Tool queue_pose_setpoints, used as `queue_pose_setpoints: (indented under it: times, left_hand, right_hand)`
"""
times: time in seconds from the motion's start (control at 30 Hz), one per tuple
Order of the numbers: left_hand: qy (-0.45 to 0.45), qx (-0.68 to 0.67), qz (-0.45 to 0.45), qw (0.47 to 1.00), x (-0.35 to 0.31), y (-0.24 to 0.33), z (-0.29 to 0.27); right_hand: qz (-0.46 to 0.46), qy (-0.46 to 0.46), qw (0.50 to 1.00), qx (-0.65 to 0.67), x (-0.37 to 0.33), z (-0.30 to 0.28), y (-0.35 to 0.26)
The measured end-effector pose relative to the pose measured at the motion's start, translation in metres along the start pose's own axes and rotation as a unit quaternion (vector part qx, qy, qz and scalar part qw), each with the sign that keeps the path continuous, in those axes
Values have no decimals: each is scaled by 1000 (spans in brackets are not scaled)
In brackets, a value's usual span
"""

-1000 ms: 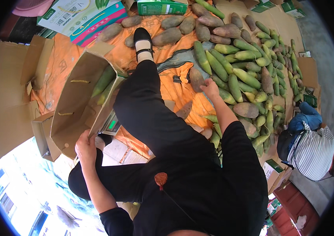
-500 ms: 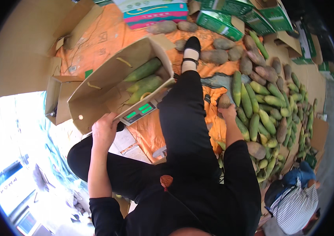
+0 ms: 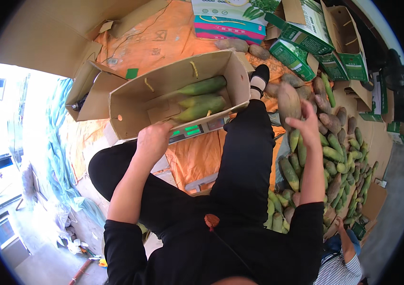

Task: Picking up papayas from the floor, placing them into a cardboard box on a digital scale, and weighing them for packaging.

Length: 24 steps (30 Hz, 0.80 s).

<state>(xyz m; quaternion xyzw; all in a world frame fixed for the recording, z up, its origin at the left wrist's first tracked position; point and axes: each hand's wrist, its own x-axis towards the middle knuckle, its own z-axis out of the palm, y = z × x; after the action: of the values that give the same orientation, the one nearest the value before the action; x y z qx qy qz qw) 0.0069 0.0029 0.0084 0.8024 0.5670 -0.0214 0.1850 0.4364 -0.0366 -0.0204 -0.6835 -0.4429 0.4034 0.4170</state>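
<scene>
My left hand (image 3: 153, 141) is closed on the near rim of an open brown cardboard box (image 3: 138, 107) with yellow cord loops. Inside lie three long green radishes (image 3: 204, 87) at its right end. The box rests by a scale (image 3: 195, 131) with a lit green display. At the right, my right hand (image 3: 308, 127) has its thumb against a raised, thick brownish-pink root vegetable (image 3: 288, 103). Its fingers lie along the root's right side, partly spread, and the far side of this hold is hidden. Below is a large heap of green radishes (image 3: 290, 173).
More brown roots (image 3: 330, 122) lie among the radishes. Green cartons (image 3: 302, 35) and a blue-pink box (image 3: 230, 29) stand at the back. Orange sheeting (image 3: 183, 35) covers the floor. Another person's striped sleeve (image 3: 351, 254) shows at lower right.
My right hand has come up from the heap's left edge with the brown root, which now stands more upright. My left hand stays on the box rim. The whole view has shifted.
</scene>
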Motion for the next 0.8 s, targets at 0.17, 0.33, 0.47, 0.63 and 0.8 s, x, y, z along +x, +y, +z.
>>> queue_pose_setpoints:
  times: [0.17, 0.33, 0.47, 0.63, 0.8]
  left_hand:
    - [-2, 5, 4, 1000, -2, -10, 8]
    - [-14, 19, 10, 1000, -3, -8, 5]
    - [-6, 7, 22, 1000, 0, -8, 5]
    - [5, -10, 26, 1000, -2, -11, 9]
    - [-13, 19, 40, 999, -2, -5, 3]
  right_hand:
    - [-192, -143, 962, -130, 37, 58, -131]
    - [-306, -279, 876, -246, 64, 169, -163]
    - [-214, -393, 808, -384, 65, 255, -157]
    - [-163, -437, 733, -495, 49, 327, -149]
    - [-134, -424, 780, -441, 40, 360, -113]
